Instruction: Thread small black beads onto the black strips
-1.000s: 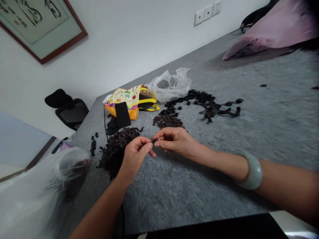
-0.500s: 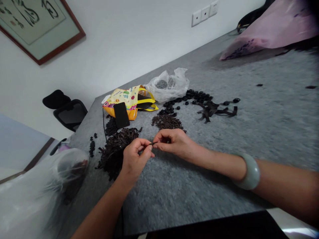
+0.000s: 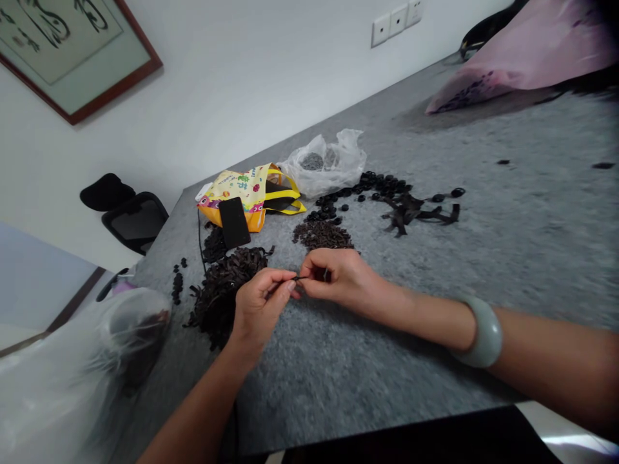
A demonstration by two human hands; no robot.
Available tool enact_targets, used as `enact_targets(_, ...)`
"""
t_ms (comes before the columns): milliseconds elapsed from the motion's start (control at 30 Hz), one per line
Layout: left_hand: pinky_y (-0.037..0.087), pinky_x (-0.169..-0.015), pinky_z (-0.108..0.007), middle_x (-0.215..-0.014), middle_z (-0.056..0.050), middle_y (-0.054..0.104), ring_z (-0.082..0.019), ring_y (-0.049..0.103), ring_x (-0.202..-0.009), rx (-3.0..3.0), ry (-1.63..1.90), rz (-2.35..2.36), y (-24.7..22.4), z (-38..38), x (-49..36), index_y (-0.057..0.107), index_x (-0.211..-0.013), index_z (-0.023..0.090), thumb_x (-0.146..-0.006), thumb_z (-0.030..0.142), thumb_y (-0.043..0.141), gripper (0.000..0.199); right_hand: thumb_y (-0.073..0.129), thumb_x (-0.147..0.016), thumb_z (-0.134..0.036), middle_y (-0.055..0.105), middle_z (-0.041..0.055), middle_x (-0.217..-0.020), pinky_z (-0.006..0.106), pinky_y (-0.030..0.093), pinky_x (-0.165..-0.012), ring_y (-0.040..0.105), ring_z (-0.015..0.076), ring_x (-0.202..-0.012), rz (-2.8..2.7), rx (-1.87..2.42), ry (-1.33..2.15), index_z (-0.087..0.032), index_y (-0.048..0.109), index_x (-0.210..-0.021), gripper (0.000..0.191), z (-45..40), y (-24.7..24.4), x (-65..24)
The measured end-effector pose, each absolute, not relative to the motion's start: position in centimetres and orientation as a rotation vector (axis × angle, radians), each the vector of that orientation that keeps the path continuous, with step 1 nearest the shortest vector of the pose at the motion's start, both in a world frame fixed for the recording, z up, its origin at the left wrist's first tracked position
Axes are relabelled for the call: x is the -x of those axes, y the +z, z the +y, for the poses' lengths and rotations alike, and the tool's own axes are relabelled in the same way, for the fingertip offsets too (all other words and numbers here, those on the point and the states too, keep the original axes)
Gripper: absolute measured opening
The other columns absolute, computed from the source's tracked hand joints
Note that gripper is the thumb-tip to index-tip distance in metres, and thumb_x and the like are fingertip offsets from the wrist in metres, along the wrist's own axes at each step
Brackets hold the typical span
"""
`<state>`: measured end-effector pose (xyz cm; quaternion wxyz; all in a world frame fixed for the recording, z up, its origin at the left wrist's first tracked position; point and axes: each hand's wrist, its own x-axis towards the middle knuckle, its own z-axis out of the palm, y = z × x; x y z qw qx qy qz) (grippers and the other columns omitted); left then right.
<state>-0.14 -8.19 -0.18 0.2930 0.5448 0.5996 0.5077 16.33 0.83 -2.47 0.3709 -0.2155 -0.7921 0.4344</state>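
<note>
My left hand [image 3: 258, 309] and my right hand [image 3: 338, 278] meet above the grey felt tabletop [image 3: 387, 367], pinching a thin black strip [image 3: 302, 278] between their fingertips. The rest of the strip is hidden by my fingers. Just behind my left hand lies a large heap of dark brown strips [image 3: 225, 290]. Beyond my right hand is a smaller pile of similar strips [image 3: 322, 236]. A pale green bangle [image 3: 487, 335] circles my right forearm.
Small round black pieces [image 3: 370, 187] and loose black strips [image 3: 403, 209] lie farther back. A black phone [image 3: 234, 222] rests on a yellow printed bag [image 3: 236, 190], beside a clear plastic bag [image 3: 324, 164]. A plastic-wrapped bundle [image 3: 72, 386] sits at lower left; a pink bag [image 3: 507, 71] at upper right.
My fingers have shifted slightly along the black strip, with my left fingertips straighter. The whole scene has drifted a little left and up in view.
</note>
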Motion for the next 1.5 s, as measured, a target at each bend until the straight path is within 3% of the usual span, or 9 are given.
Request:
enact_targets(233,0.055,-0.066,-0.025,-0.068,0.0,0.075,-0.015,0.073,-0.064,-1.327,1.372,1.562,-0.9,-7.8,0.3,0.071,-0.089,0.018,-0.084,0.025,0.068,0.009,0.068,-0.088,-0.026,0.063,-0.0024,-0.07,0.022,0.037,-0.057,0.053,0.0086,-0.061,-2.087,0.502,1.053,-0.016,0.068,-0.081,0.012,1.2,-2.4,-16.5)
enact_targets(700,0.058,-0.064,-0.027,-0.074,-0.002,0.075,-0.016,0.073,-0.064,-1.267,1.385,1.578,-0.4,-7.8,0.0,0.068,-0.084,0.016,-0.072,0.025,0.075,0.017,0.065,-0.086,-0.027,0.064,-0.0013,-0.068,0.022,0.037,-0.055,0.052,0.0095,-0.061,-1.991,0.537,1.213,-0.015,0.069,-0.079,0.014,1.2,-2.8,-16.2)
enact_targets(967,0.054,-0.059,-0.026,-0.061,0.0,0.071,-0.018,0.071,-0.059,-1.389,1.21,1.744,0.4,-8.0,-0.1,0.066,-0.079,0.019,-0.075,0.03,0.067,0.012,0.065,-0.082,-0.02,0.061,-0.0029,-0.067,0.021,0.037,-0.055,0.051,0.0082,-0.06,-1.965,0.571,1.227,-0.015,0.066,-0.075,0.009,0.5,-2.7,-16.0)
enact_targets(1133,0.053,-0.06,-0.029,-0.065,0.0,0.072,-0.02,0.071,-0.063,-1.572,1.128,1.893,-0.6,-8.3,1.7,0.068,-0.087,0.021,-0.08,0.041,0.067,0.021,0.068,-0.086,-0.023,0.064,-0.0023,-0.076,0.02,0.04,-0.06,0.055,0.009,-0.068,-2.137,0.481,1.262,-0.015,0.068,-0.085,0.007,1.2,-2.0,-16.5)
enact_targets(1267,0.053,-0.07,-0.032,-0.076,-0.001,0.074,-0.022,0.071,-0.071,-1.688,1.156,2.101,-0.1,-8.3,3.9,0.07,-0.1,0.023,-0.08,0.047,0.065,0.032,0.067,-0.091,-0.025,0.07,0.0015,-0.089,0.021,0.041,-0.066,0.059,0.0109,-0.075,-2.439,0.518,0.969,-0.015,0.071,-0.095,0.011,4.4,-0.8,-18.1)
enact_targets(1400,0.049,-0.074,-0.037,-0.079,-0.003,0.071,-0.025,0.067,-0.075,-1.747,1.067,2.526,2.2,-8.1,6.4,0.071,-0.102,0.023,-0.084,0.044,0.057,0.032,0.059,-0.088,-0.013,0.074,0.0061,-0.097,0.025,0.039,-0.066,0.063,0.0164,-0.083,-2.628,1.019,0.408,-0.017,0.075,-0.096,0.017,8.5,1.1,-21.7)
enact_targets(1500,0.046,-0.072,-0.039,-0.083,-0.006,0.066,-0.028,0.063,-0.08,-1.835,0.875,2.732,3.6,-7.8,8.1,0.071,-0.098,0.02,-0.085,0.037,0.05,0.03,0.062,-0.081,-0.008,0.075,0.0054,-0.09,0.026,0.038,-0.06,0.062,0.0161,-0.074,-2.765,1.287,0.334,-0.017,0.077,-0.09,0.02,11.0,2.2,-25.4)
